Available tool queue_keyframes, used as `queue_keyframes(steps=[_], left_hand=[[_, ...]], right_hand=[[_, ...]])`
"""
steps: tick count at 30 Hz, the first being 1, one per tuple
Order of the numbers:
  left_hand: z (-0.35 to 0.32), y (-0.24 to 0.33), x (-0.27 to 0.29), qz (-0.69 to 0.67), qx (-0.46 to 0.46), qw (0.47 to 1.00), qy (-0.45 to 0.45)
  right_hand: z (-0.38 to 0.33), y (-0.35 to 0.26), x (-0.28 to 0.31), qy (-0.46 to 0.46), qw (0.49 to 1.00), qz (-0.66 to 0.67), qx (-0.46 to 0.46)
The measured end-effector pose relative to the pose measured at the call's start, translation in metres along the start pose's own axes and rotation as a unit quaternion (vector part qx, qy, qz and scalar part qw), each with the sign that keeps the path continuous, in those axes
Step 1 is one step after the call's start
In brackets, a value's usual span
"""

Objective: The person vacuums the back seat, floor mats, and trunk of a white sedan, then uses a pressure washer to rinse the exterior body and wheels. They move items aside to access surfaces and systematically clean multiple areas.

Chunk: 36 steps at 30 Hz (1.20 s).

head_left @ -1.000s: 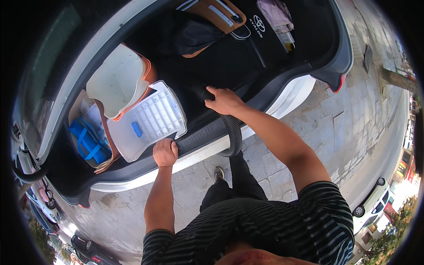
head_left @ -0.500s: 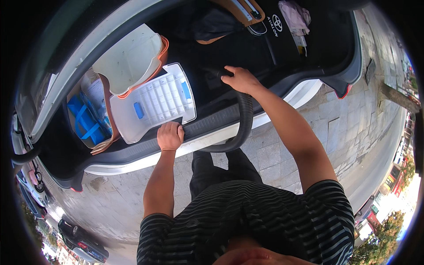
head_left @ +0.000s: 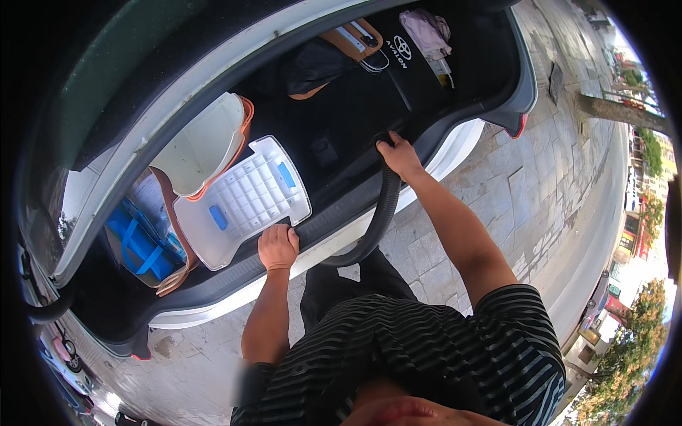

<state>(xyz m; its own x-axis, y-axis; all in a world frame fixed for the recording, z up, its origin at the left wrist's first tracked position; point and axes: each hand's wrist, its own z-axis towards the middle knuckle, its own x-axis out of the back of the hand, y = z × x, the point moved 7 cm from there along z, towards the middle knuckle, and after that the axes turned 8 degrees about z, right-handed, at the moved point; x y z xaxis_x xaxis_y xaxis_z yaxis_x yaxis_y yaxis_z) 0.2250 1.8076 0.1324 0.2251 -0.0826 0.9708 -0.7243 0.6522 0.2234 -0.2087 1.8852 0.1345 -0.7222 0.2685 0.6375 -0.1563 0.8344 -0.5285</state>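
Note:
My right hand (head_left: 401,157) is wrapped round the end of a black ribbed vacuum hose (head_left: 387,202), just inside the near edge of the open car trunk (head_left: 348,167). From there the hose bends down over the sill and back past my legs. My left hand (head_left: 278,247) is closed over the trunk sill (head_left: 245,264), its fingertips mostly hidden, close to the corner of a clear-white plastic box or lid (head_left: 249,192) with blue latches. Beside that piece stand a pale tub (head_left: 202,153) with an orange rim and a brown-edged box (head_left: 186,238) holding a blue bag (head_left: 138,241).
Deeper in the trunk lie a black cloth bundle (head_left: 312,67), a tan board-like piece (head_left: 352,39) with a white cable, and a pinkish cloth (head_left: 426,32). The raised trunk lid (head_left: 206,60) hangs overhead at the left. Paving (head_left: 469,213) surrounds the car.
My right hand has drawn the hose end from farther inside the trunk toward the near edge. The left hand stays on the sill. The whole view has shifted and tilted slightly.

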Motion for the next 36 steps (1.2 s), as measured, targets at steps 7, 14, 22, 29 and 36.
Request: queue_keyframes(steps=[7,14,22,29,36], left_hand=[[-0.001,0.000,-0.001,0.003,-0.010,1.000,-0.009],[-0.001,0.003,-0.003,-0.003,-0.015,1.000,-0.013],[-0.004,0.006,-0.010,0.030,-0.039,0.999,0.000],[0.009,0.020,0.006,0.033,-0.022,0.998,-0.056],[0.160,0.123,0.011,-0.645,0.190,0.740,0.007]], right_hand=[[0.026,-0.007,-0.007,0.156,0.965,0.208,0.026],[0.047,-0.002,0.002,0.210,0.963,0.139,-0.097],[0.045,-0.036,0.009,0.070,0.988,0.126,-0.048],[0.007,-0.036,-0.032,-0.061,0.997,0.056,0.011],[0.020,-0.010,-0.048,-0.016,0.985,0.174,0.009]])
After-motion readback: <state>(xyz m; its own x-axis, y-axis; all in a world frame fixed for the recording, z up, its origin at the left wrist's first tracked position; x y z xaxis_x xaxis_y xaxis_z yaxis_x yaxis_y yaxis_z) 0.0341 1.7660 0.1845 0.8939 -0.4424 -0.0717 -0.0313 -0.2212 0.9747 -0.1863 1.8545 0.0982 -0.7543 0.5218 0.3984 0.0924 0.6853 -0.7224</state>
